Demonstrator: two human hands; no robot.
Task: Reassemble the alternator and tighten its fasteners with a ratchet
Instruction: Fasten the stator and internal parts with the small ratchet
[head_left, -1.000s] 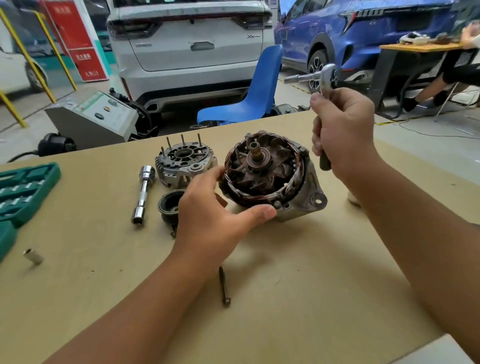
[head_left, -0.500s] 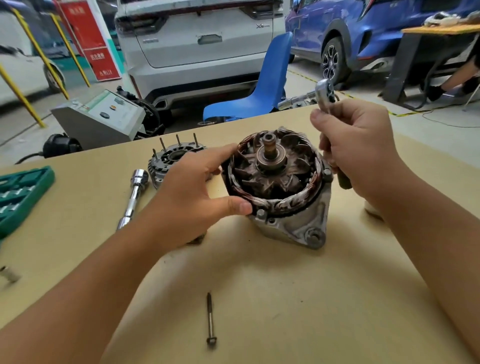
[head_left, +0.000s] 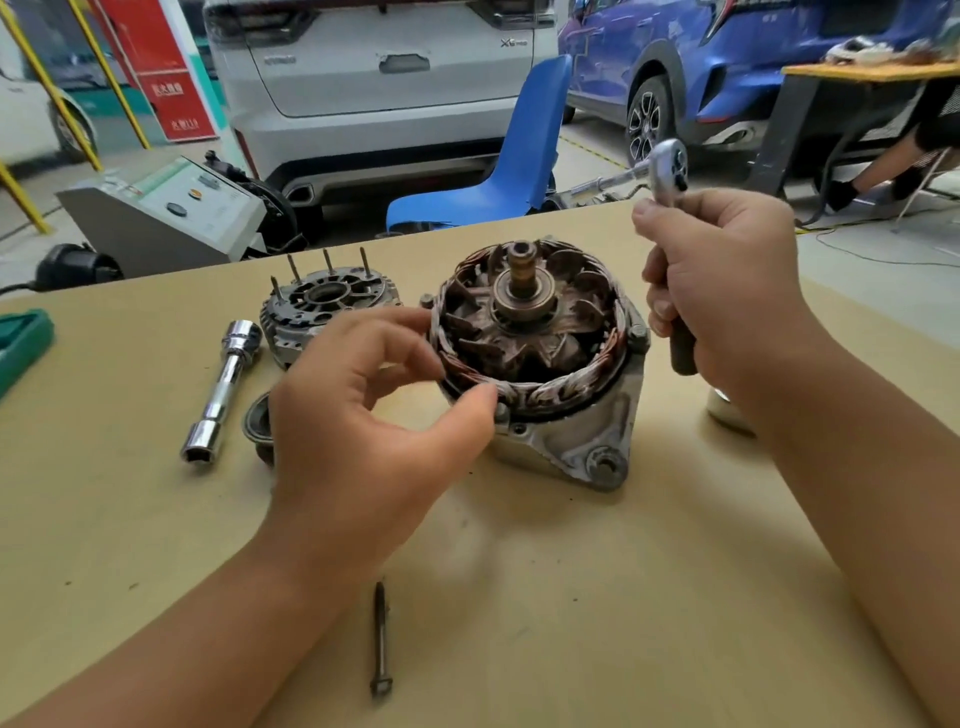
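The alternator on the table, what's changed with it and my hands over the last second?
The left hand slid from resting over the stator's near-left edge to a fingertip grip on the alternator's left rim, and the body now sits turned, its mounting ear facing the near side. The right hand kept the ratchet raised beside it. The rear cover, long socket and loose bolt stayed on the table.

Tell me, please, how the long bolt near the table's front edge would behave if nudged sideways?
The bolt is a thin round shank lying flat, so it would probably roll, curving around its wider head. It looks like stiff metal, unlikely to bend, and light.
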